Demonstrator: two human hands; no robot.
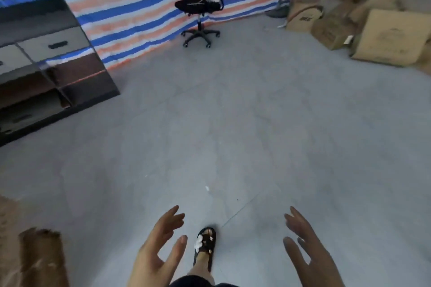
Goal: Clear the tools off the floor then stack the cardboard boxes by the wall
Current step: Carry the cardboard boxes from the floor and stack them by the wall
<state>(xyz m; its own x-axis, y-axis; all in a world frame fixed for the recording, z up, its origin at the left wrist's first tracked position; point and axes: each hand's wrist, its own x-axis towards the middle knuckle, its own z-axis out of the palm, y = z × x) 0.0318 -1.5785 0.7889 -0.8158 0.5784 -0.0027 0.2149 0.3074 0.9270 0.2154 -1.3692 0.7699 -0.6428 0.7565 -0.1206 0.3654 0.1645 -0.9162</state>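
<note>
Over bare floor [233, 123], left hand [158, 249] and right hand [310, 254] spread empty

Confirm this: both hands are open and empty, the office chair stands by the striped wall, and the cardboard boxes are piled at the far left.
One thing is wrong. The head view shows the cardboard boxes piled at the far right, not left. The left hand and right hand are open and empty, and the office chair stands by the striped wall.
</note>
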